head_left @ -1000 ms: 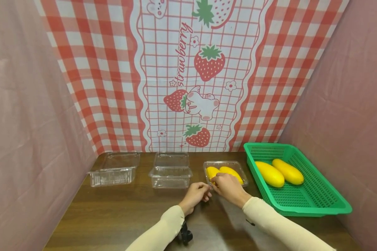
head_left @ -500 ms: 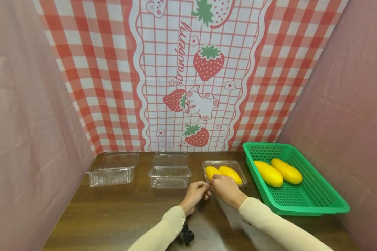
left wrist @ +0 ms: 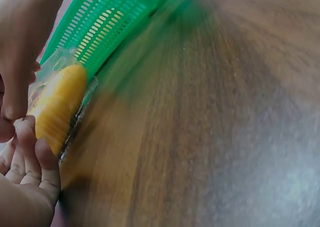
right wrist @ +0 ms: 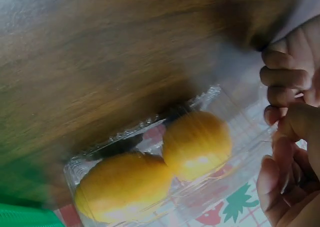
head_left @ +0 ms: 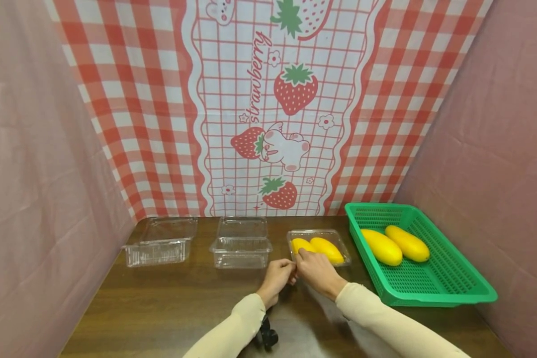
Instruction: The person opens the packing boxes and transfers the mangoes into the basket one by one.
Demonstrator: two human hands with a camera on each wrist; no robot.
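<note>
Leftward and a little nearer the body, the right hand had shifted over the last second, closing in on the left hand, which had kept almost the same place. Nearest lay two cream sleeves, with a black object beside the left one. Both hands had their fingers bent and their tips brought together, leaving only a narrow gap; whether they pinched anything there, I could not tell. They met at the near left corner of a clear box, and the right hand hid part of it. Inside the box, side by side under clear plastic, lay two yellow fruits. Brown, wood-grained and glossy, the desk carried everything, and light glared off it in the left wrist view. On the right stood a green basket with two larger yellow fruits at its left side. Left of the filled box stood a middle box and an outer box, both clear, with lids tipped back. Beyond the desk hung a red-and-white strawberry cloth, checked along both sides, between pink curtains.
</note>
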